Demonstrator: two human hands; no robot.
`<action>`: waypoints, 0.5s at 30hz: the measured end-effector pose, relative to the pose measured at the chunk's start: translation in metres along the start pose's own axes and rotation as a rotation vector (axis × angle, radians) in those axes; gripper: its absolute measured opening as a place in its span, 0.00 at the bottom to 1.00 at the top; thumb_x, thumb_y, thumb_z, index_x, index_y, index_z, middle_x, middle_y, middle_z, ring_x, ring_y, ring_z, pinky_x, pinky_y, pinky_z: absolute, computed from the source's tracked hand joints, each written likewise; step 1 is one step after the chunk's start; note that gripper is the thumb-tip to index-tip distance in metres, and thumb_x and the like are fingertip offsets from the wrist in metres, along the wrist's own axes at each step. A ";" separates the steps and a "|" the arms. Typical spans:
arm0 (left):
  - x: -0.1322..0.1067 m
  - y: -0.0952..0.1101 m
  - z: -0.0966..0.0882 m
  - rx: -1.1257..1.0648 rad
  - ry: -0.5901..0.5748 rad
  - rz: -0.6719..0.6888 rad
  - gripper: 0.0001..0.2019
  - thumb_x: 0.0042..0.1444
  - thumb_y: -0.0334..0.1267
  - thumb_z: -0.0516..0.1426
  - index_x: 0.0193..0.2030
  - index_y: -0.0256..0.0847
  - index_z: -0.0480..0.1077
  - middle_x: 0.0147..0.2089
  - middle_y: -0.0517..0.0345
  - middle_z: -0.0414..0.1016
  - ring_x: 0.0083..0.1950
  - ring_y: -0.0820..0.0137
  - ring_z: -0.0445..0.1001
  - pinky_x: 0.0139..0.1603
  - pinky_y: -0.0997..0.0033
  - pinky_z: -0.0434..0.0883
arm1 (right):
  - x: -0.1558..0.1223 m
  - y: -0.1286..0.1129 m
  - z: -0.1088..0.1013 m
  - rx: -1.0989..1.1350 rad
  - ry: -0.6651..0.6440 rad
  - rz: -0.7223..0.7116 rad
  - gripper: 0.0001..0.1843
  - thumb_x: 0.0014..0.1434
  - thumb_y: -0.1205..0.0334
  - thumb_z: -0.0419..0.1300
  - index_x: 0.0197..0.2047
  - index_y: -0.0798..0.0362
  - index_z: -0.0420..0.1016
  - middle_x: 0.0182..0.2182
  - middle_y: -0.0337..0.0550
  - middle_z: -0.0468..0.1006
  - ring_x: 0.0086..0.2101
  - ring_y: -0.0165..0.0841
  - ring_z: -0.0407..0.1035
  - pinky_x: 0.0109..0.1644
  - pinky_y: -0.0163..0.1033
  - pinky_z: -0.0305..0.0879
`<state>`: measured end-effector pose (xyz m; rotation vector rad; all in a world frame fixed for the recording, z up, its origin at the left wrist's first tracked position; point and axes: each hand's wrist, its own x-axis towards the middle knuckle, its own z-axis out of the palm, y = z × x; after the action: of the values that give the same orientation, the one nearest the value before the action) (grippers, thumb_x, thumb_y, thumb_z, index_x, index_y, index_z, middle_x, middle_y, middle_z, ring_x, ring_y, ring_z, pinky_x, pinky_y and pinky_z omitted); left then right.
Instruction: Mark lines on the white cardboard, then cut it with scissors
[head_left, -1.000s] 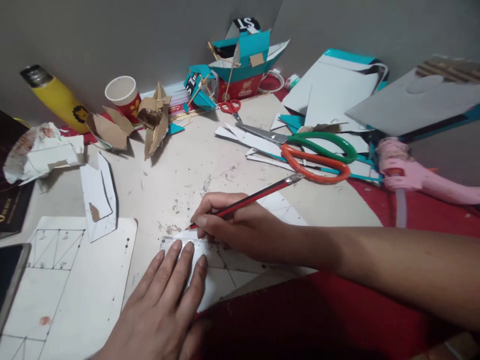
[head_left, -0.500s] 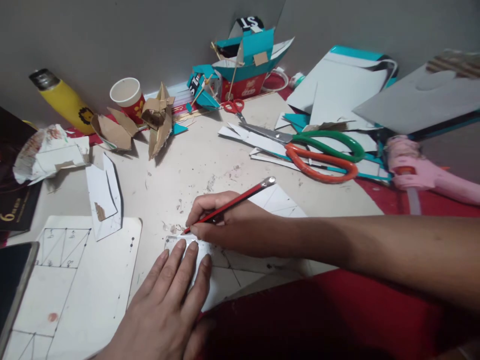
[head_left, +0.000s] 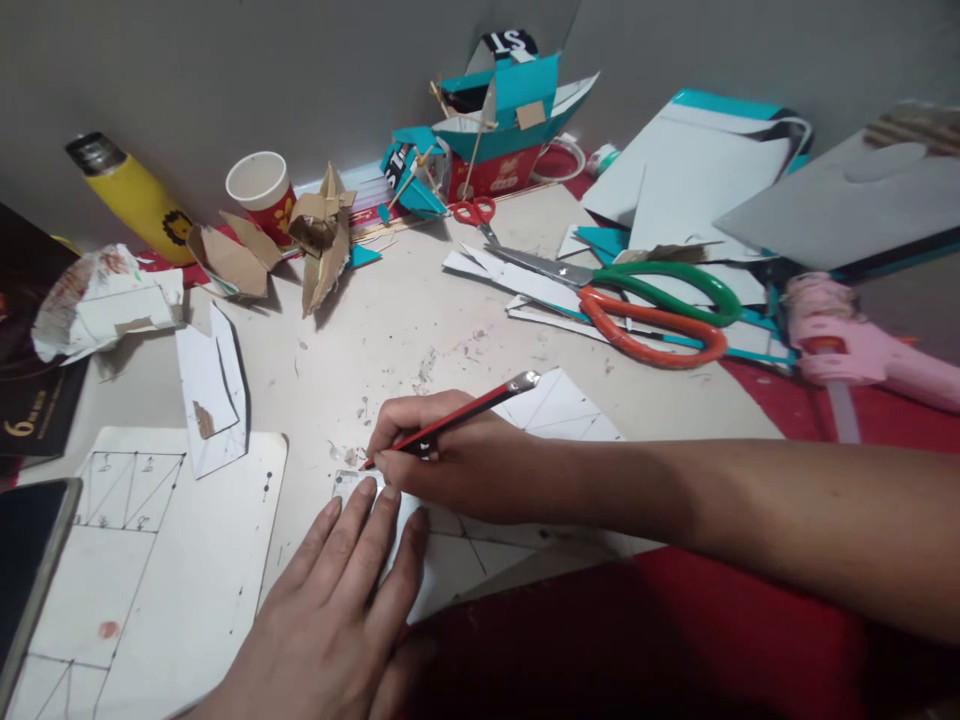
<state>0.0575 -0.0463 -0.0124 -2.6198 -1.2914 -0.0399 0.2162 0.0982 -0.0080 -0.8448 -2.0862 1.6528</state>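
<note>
My right hand [head_left: 457,465] is closed round a red and black pencil [head_left: 469,411], whose tip rests at the left end of a clear ruler [head_left: 351,483]. My left hand [head_left: 337,610] lies flat with fingers stretched out, pressing the ruler down onto a white card [head_left: 559,408] marked with pencil lines. Most of the ruler is hidden under both hands. The card lies on a beige work surface [head_left: 390,330] by a red cloth [head_left: 637,640].
Large green and orange scissors [head_left: 645,305] and small red scissors [head_left: 474,213] lie beyond. A pink glue gun [head_left: 847,345] sits right. A lined white sheet [head_left: 150,560], paper cup [head_left: 259,190], yellow bottle [head_left: 131,195], cardboard scraps [head_left: 319,240] and a teal paper boat [head_left: 502,115] surround the work.
My right hand has slid the pencil leftward along the ruler's edge, and the pencil tilts lower. My left hand stays pressed on the ruler. The view has shifted slightly.
</note>
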 end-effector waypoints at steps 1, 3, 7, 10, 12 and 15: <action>0.000 0.000 0.000 0.002 0.000 0.001 0.29 0.60 0.47 0.54 0.63 0.32 0.64 0.63 0.37 0.70 0.65 0.49 0.66 0.58 0.55 0.67 | 0.000 0.000 0.000 -0.001 -0.002 0.009 0.05 0.52 0.70 0.56 0.28 0.54 0.71 0.26 0.35 0.74 0.28 0.26 0.66 0.31 0.31 0.62; 0.001 0.000 0.000 0.004 -0.008 0.001 0.29 0.59 0.46 0.55 0.63 0.31 0.64 0.63 0.36 0.69 0.64 0.49 0.66 0.57 0.54 0.67 | 0.001 -0.001 0.000 -0.006 -0.007 0.010 0.05 0.52 0.70 0.56 0.28 0.54 0.72 0.26 0.35 0.74 0.29 0.26 0.67 0.32 0.31 0.62; 0.002 0.001 0.001 0.001 -0.013 -0.008 0.29 0.59 0.46 0.55 0.64 0.31 0.63 0.63 0.36 0.69 0.65 0.48 0.65 0.57 0.55 0.68 | 0.002 -0.002 0.000 -0.009 -0.009 0.015 0.06 0.51 0.71 0.55 0.28 0.54 0.72 0.26 0.35 0.75 0.29 0.26 0.67 0.32 0.30 0.63; 0.001 0.000 0.000 0.003 -0.008 -0.006 0.29 0.59 0.46 0.55 0.64 0.31 0.63 0.63 0.36 0.69 0.65 0.49 0.65 0.57 0.55 0.68 | 0.002 -0.002 0.000 0.006 -0.005 0.020 0.05 0.51 0.71 0.56 0.27 0.54 0.72 0.26 0.35 0.75 0.28 0.26 0.67 0.32 0.30 0.63; 0.001 0.000 0.000 0.004 -0.011 -0.003 0.29 0.59 0.46 0.55 0.63 0.31 0.63 0.63 0.35 0.69 0.65 0.49 0.66 0.56 0.55 0.69 | 0.002 -0.001 0.000 0.017 -0.008 0.007 0.05 0.50 0.72 0.56 0.27 0.54 0.72 0.26 0.35 0.75 0.28 0.26 0.67 0.31 0.29 0.63; 0.002 -0.001 0.000 0.000 -0.015 -0.002 0.30 0.58 0.46 0.56 0.63 0.31 0.63 0.63 0.35 0.69 0.64 0.48 0.66 0.56 0.54 0.69 | 0.002 -0.002 0.000 0.013 -0.012 0.006 0.06 0.50 0.73 0.56 0.27 0.54 0.71 0.26 0.35 0.75 0.28 0.26 0.67 0.32 0.29 0.63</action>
<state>0.0579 -0.0447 -0.0124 -2.6239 -1.2996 -0.0203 0.2137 0.0992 -0.0064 -0.8399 -2.0808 1.6761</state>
